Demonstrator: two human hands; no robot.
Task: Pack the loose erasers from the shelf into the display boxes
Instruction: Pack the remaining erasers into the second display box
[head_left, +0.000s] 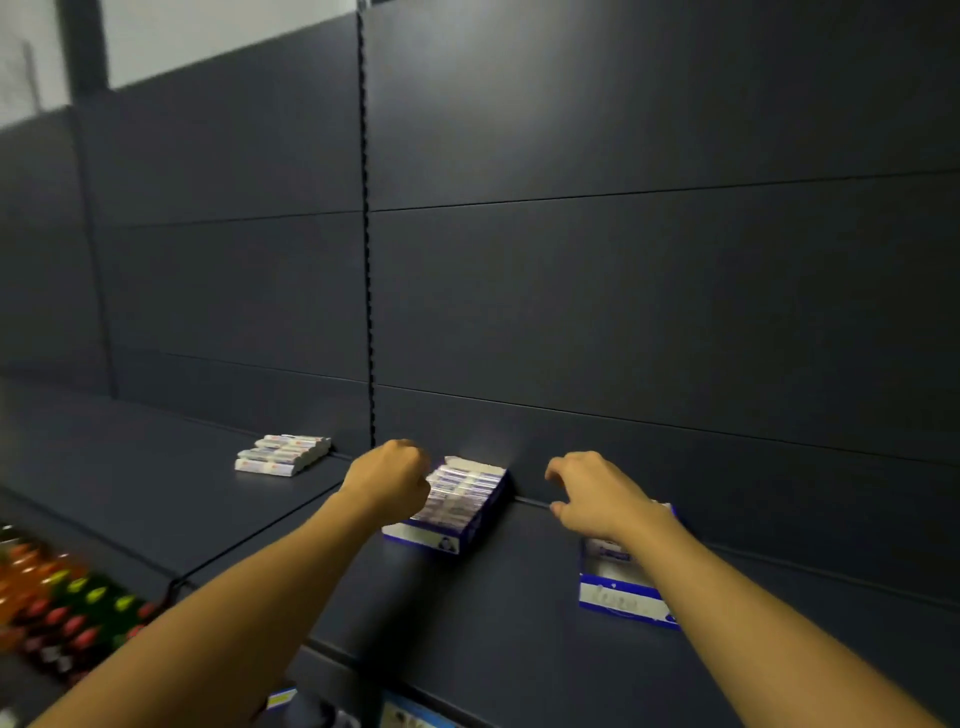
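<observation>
A blue and white display box (451, 506) filled with rows of erasers stands on the dark shelf (509, 613), close to the back panel. My left hand (387, 480) is curled at the box's left side, over its near rows; what its fingers hold is hidden. A second blue and white display box (621, 587) lies to the right, partly under my right forearm. My right hand (592, 496) hovers above the shelf between the two boxes, fingers loosely bent and holding nothing. A stack of loose white erasers (283, 454) sits on the shelf to the left.
The dark back panel (623, 312) rises right behind the boxes. A slotted upright (366, 234) divides the shelf bays. Rows of coloured bottles (57, 608) fill a lower shelf at the bottom left. Blue price tags (405, 714) show on the shelf's front edge.
</observation>
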